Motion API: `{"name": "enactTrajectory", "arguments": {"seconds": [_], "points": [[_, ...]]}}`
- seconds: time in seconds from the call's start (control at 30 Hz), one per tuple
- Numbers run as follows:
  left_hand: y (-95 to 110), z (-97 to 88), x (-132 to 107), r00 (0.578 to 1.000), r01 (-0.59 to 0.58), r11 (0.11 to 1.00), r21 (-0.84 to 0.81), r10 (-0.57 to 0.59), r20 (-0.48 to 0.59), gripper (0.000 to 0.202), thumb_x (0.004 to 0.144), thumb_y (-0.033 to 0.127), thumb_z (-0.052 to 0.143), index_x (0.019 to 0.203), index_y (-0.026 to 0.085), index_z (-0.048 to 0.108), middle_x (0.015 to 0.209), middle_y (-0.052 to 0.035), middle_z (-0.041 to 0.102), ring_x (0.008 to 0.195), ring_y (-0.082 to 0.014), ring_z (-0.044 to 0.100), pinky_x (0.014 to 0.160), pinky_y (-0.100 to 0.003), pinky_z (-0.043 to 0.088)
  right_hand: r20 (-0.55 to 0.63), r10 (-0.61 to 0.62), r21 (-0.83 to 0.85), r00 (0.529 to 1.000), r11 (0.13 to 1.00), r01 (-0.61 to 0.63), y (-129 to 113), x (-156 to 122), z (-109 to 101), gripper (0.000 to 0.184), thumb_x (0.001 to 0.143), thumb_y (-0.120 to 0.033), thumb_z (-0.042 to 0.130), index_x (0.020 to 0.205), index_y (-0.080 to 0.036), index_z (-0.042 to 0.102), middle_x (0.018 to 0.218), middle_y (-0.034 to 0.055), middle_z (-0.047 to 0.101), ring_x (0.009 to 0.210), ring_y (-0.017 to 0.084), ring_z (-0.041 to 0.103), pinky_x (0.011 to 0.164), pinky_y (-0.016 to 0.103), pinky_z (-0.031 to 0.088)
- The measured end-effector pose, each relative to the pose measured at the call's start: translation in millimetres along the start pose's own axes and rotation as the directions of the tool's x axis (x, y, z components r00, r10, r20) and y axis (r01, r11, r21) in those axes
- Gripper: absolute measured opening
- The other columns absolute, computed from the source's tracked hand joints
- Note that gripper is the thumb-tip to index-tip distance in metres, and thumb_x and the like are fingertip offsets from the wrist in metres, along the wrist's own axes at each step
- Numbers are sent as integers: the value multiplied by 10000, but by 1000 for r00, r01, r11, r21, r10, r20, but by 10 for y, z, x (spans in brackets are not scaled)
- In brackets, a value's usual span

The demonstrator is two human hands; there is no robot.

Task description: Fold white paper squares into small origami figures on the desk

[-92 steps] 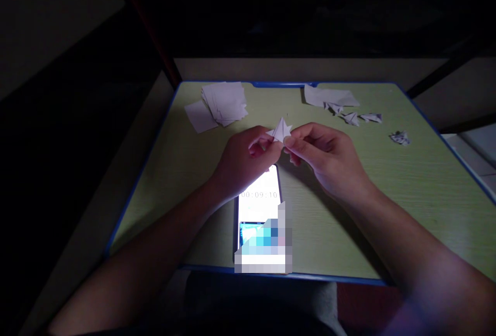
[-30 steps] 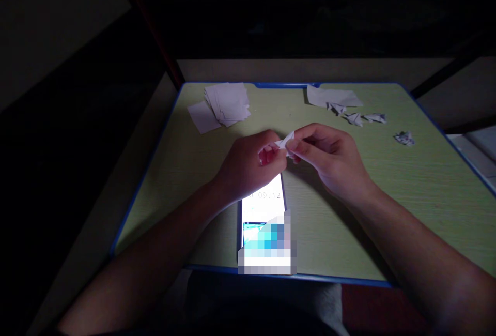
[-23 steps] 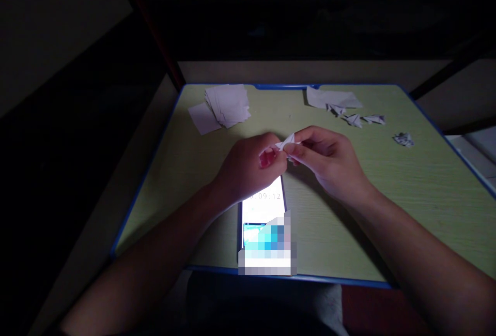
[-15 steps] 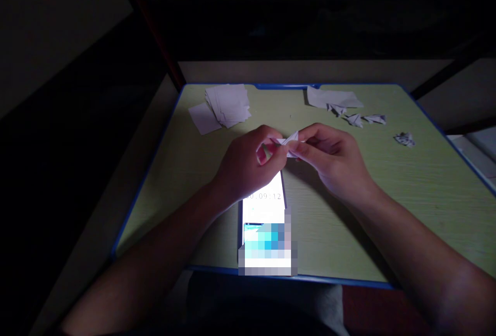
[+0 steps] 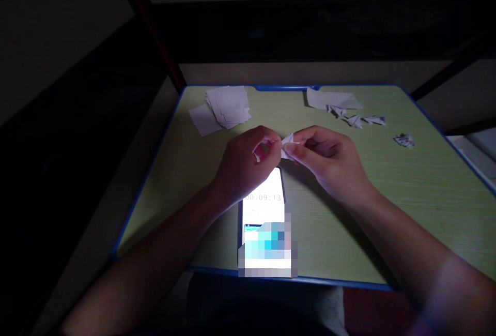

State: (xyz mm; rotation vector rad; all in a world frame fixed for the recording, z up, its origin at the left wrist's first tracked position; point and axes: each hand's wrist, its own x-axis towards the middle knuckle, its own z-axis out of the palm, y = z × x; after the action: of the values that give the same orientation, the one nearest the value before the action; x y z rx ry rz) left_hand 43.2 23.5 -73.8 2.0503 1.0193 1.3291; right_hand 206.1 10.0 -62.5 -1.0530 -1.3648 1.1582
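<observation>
My left hand (image 5: 248, 160) and right hand (image 5: 331, 163) pinch 1 small folded paper (image 5: 289, 139) between them. Phone (image 5: 264, 212) on the green table (image 5: 387, 212), nearer me than my left hand and partly covered by it; timer digits (image 5: 267, 198) show 09:13. Paper stack (image 5: 229, 106) beyond my left hand. Beyond my right hand: 1 loose sheet (image 5: 335, 99), 3 folded pieces (image 5: 354, 121); 1 crumpled piece (image 5: 404, 140) off to its right.

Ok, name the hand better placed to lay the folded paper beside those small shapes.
Likely the right hand: it pinches the folded paper, and the small shapes lie on its side; the left hand would cross over.
</observation>
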Motion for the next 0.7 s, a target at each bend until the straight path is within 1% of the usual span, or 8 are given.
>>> {"name": "enactTrajectory", "arguments": {"seconds": [0.13,0.37,0.47,0.6,0.7], "points": [[17,5,7,999,42,998,-35,-42,9,61,782,111,566,745,159,576,663,23,612,565,-58,531,504,-175,418,3,3,-3,1000,1000,-3,20,11,-13,157,682,-263,783,714,-182,652,603,-26,591,559,100,504,515,250,368],[72,-10,30,991,131,984,-117,-127,44,74,767,115,567,708,158,579,597,34,581,542,-62,526,493,-176,426,18,19,-16,1000,1000,-19,-7,6,-10,156,703,-261,761,689,-177,630,575,-28,554,542,98,475,510,261,334],[64,-2,29,991,136,982,-133,-133,32,58,763,119,574,720,156,586,621,30,590,544,-59,529,489,-169,430,19,14,-13,1000,1000,-14,-5,8,-7,139,713,-245,750,698,-171,633,578,-28,555,538,95,473,511,262,329],[49,23,24,990,139,978,-155,-142,-8,25,773,142,589,786,153,607,694,15,630,566,-55,557,502,-157,454,-15,-10,-30,1000,999,10,-3,7,-10,132,733,-246,732,697,-166,634,581,-26,555,534,91,474,507,261,327],[64,29,27,988,154,971,-180,-158,-4,18,774,135,594,766,148,605,686,14,630,560,-53,576,493,-143,466,-18,-8,-30,1000,1000,8,-6,3,-11,139,709,-244,755,701,-167,640,576,-30,554,531,91,475,501,257,327]]}}
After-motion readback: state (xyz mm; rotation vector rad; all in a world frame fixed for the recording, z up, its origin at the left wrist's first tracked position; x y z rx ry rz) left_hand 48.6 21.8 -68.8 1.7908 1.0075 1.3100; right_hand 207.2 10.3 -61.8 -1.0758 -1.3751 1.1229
